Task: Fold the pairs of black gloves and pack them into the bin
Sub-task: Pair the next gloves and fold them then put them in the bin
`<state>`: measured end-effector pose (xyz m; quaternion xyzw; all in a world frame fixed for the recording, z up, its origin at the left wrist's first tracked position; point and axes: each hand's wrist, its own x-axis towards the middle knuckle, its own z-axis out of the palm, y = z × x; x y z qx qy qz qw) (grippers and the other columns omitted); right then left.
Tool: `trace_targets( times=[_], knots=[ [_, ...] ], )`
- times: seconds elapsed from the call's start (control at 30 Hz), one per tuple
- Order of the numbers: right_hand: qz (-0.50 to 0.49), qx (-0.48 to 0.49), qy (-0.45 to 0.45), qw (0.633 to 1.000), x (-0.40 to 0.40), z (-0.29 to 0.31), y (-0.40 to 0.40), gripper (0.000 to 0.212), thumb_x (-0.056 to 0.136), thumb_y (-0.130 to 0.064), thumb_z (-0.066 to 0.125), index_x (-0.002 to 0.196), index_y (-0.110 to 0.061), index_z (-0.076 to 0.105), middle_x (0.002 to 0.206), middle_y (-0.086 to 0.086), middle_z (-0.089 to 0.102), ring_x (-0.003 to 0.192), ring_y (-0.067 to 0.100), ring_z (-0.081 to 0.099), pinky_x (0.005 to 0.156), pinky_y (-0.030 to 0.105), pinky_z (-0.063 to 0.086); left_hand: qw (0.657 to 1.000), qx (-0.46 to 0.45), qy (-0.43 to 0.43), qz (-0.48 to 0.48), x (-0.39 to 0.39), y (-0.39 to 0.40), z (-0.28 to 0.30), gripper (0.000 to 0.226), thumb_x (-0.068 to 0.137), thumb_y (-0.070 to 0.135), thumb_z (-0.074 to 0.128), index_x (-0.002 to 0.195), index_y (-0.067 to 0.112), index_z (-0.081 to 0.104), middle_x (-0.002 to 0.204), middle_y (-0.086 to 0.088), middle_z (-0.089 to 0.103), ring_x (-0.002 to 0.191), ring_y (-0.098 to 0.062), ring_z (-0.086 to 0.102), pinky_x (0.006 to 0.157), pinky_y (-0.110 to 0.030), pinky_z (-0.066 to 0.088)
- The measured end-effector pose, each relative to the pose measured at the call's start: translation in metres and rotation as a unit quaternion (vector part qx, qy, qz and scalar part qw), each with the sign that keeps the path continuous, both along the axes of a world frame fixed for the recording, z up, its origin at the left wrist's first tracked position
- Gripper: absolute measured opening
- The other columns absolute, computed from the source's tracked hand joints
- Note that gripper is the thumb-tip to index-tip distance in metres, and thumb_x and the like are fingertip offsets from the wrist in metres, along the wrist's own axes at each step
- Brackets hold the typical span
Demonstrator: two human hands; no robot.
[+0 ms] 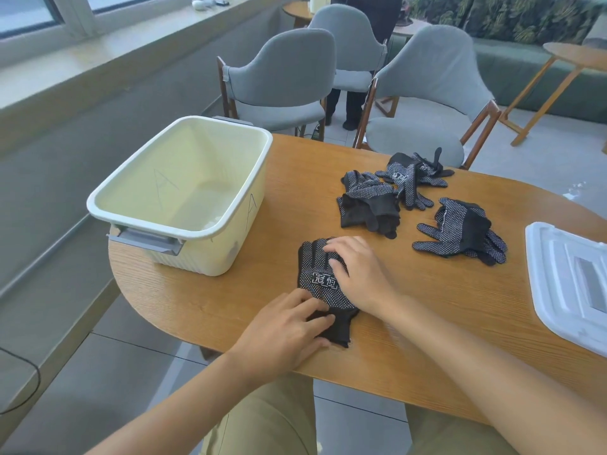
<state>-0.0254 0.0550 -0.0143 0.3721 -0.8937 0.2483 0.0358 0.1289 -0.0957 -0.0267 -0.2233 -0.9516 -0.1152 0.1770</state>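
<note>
A pair of black dotted gloves (318, 280) lies flat on the wooden table (427, 323) in front of me, fingers pointing away. My left hand (289, 326) presses on the cuff end with straight fingers. My right hand (358, 270) lies flat over the glove fingers. The cream bin (184, 195) stands empty to the left, marked with an A. Three more heaps of black gloves lie farther back: one in the middle (368, 205), one behind it (414, 175), one to the right (463, 231).
A white lid (571, 284) lies at the table's right edge. Three grey chairs (427, 103) stand beyond the table, and a person's legs show behind them. A window sill runs along the left.
</note>
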Motion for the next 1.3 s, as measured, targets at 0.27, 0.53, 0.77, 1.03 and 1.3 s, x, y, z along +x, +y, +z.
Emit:
trace_targets(
  times=[0.27, 0.53, 0.77, 1.03, 1.3],
  knots=[
    [0.048, 0.07, -0.015, 0.996, 0.002, -0.006, -0.009, 0.033, 0.095, -0.013, 0.051, 0.125, -0.025, 0.056, 0.129, -0.012, 0.049, 0.122, 0.012, 0.037, 0.106, 0.036, 0.033, 1.0, -0.018, 0.012, -0.021, 0.001, 0.0, 0.0, 0.022, 0.097, 0.032, 0.06, 0.107, 0.017, 0.071, 0.114, 0.004, 0.067, 0.089, -0.02, 0.062, 0.073, -0.036, 0.053],
    [0.035, 0.032, -0.041, 0.998, 0.013, -0.001, 0.022, 0.037, 0.098, -0.012, 0.049, 0.132, -0.024, 0.057, 0.143, -0.009, 0.046, 0.136, 0.011, 0.031, 0.113, 0.037, 0.027, 1.0, 0.009, -0.012, -0.014, 0.001, -0.003, 0.001, 0.015, 0.095, 0.021, 0.058, 0.102, 0.013, 0.069, 0.105, 0.003, 0.068, 0.087, -0.02, 0.064, 0.073, -0.035, 0.054],
    [0.063, 0.007, -0.043, 0.997, 0.058, 0.013, 0.066, 0.052, 0.074, 0.002, 0.055, 0.121, -0.018, 0.062, 0.124, -0.01, 0.057, 0.124, 0.011, 0.047, 0.105, 0.035, 0.039, 0.996, 0.069, -0.046, 0.035, -0.002, -0.003, 0.008, 0.013, 0.094, 0.024, 0.055, 0.095, 0.015, 0.065, 0.093, 0.004, 0.063, 0.081, -0.019, 0.06, 0.065, -0.034, 0.048],
    [0.013, -0.005, 0.012, 1.0, 0.086, -0.005, 0.061, 0.02, 0.088, -0.027, 0.066, 0.108, -0.024, 0.065, 0.104, -0.013, 0.062, 0.102, 0.011, 0.056, 0.087, 0.031, 0.048, 0.987, 0.133, -0.074, 0.058, -0.004, -0.001, 0.012, 0.014, 0.095, 0.033, 0.058, 0.1, 0.021, 0.06, 0.088, 0.011, 0.056, 0.08, -0.012, 0.053, 0.067, -0.034, 0.049],
    [-0.103, -0.049, 0.015, 0.993, 0.098, -0.005, 0.052, 0.009, 0.091, -0.035, 0.066, 0.092, -0.027, 0.066, 0.084, -0.013, 0.063, 0.079, 0.009, 0.058, 0.066, 0.028, 0.046, 0.951, 0.241, -0.102, 0.165, 0.002, -0.004, 0.007, 0.033, 0.087, 0.04, 0.072, 0.117, 0.034, 0.057, 0.094, 0.027, 0.061, 0.101, 0.002, 0.058, 0.079, -0.028, 0.053]
  ],
)
